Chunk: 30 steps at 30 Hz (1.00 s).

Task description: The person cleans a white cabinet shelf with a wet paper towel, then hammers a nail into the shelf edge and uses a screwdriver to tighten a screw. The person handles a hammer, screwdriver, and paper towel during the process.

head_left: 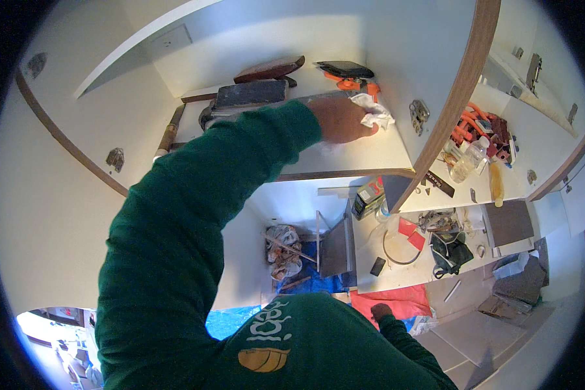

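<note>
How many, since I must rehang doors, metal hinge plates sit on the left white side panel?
2: an upper metal hinge plate near the top of the white side panel, and a lower metal hinge plate beside the green sleeve, which may hide more.

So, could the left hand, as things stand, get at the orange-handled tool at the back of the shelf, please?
Probably yes: the left hand presses a white cloth on the shelf, and the orange-handled tool lies just behind it, nothing between.

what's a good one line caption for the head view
Left hand presses a crumpled white cloth onto a white cabinet shelf beside tools; right hand hangs low.
</note>
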Tool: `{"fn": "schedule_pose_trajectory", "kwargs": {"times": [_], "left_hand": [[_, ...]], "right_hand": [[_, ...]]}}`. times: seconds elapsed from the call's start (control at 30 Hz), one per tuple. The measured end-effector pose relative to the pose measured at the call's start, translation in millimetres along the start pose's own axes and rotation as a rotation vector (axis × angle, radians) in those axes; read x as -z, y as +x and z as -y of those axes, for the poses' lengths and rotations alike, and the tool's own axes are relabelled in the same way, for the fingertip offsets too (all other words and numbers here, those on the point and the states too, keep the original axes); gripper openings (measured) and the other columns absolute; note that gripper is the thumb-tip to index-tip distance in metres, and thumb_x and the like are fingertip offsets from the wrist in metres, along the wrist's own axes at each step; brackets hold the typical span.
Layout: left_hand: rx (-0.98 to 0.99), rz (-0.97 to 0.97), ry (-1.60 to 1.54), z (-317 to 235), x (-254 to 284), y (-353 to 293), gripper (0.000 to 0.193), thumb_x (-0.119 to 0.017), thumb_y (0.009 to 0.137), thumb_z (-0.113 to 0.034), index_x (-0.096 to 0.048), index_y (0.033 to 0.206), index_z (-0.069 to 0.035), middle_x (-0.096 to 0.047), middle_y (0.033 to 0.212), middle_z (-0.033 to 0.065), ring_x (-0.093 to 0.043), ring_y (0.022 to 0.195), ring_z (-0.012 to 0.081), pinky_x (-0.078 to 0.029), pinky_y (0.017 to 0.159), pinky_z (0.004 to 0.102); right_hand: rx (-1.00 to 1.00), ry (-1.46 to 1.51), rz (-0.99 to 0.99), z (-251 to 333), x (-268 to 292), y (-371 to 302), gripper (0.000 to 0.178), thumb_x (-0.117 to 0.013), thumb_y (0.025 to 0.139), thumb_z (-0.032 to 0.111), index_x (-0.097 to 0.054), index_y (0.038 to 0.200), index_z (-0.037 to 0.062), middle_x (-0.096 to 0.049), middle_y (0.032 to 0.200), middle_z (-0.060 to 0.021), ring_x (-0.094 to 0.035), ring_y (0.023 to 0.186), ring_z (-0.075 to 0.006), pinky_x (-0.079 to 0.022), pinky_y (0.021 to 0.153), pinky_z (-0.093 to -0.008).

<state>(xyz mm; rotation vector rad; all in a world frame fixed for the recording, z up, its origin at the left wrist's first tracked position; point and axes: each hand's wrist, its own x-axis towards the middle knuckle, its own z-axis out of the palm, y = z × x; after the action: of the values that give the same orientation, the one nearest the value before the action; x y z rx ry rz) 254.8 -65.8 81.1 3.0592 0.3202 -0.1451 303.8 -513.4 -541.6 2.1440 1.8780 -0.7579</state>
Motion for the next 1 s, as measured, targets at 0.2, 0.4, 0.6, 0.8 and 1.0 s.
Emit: {"fn": "schedule_pose_trajectory", "kwargs": {"times": [0.2,0.4,0.6,0.8,1.0], "left_hand": [[-0.241,-0.175,0.037,27.8,-33.7,-62.0,0.056,-0.043,0.097,-0.048,-0.055,0.131,-0.006,-0.065,0.109,0.0248,-0.063,0.103,0.0393,-0.047,0.096,0.0442],[-0.095,-0.183,-0.218,4.6,-23.7,-32.1,0.056,-0.043,0.097,-0.048,-0.052,0.134,-0.007,-0.064,0.112,0.0252,-0.062,0.106,0.0386,-0.046,0.096,0.0441],[-0.004,-0.128,-0.186,2.6,-23.0,-40.0,0.057,-0.04,0.098,-0.049,-0.054,0.128,-0.003,-0.067,0.091,0.0247,-0.066,0.091,0.0382,-0.049,0.086,0.0473],[0.054,-0.001,-0.365,-3.9,-3.0,-105.6,0.062,-0.044,0.097,-0.053,-0.063,0.099,0.005,-0.064,0.07,0.0211,-0.065,0.071,0.0355,-0.051,0.071,0.0438],[0.127,-0.395,-0.963,-29.2,-0.8,-154.3,0.055,-0.05,0.098,-0.049,-0.064,0.099,0.004,-0.068,0.085,0.0155,-0.068,0.082,0.0229,-0.052,0.076,0.0355]], "right_hand": [[-0.07,0.078,-0.04,7.4,-14.9,-3.1,0.028,-0.074,0.072,0.033,-0.071,0.089,0.0108,-0.071,0.091,-0.0119,-0.067,0.092,-0.0309,-0.054,0.077,-0.0459],[-0.042,0.017,0.198,23.0,-27.6,-8.9,0.02,-0.061,0.08,0.027,-0.07,0.088,0.0111,-0.071,0.091,-0.0097,-0.068,0.092,-0.0313,-0.054,0.077,-0.0485],[-0.127,0.716,-0.024,-7.7,5.2,6.0,0.018,-0.062,0.085,0.025,-0.065,0.086,0.0075,-0.065,0.078,-0.0081,-0.066,0.073,-0.0246,-0.051,0.058,-0.0418],[-0.447,1.5,-0.186,33.8,74.0,10.8,0.023,-0.063,0.089,0.027,-0.064,0.091,0.0038,-0.064,0.073,-0.0057,-0.064,0.062,-0.019,-0.05,0.052,-0.0348],[-0.033,1.678,-0.43,102.0,253.9,-10.4,0.025,-0.061,0.095,0.025,-0.07,0.101,0.0022,-0.069,0.09,-0.0043,-0.062,0.081,-0.0133,-0.05,0.074,-0.0287]]}}
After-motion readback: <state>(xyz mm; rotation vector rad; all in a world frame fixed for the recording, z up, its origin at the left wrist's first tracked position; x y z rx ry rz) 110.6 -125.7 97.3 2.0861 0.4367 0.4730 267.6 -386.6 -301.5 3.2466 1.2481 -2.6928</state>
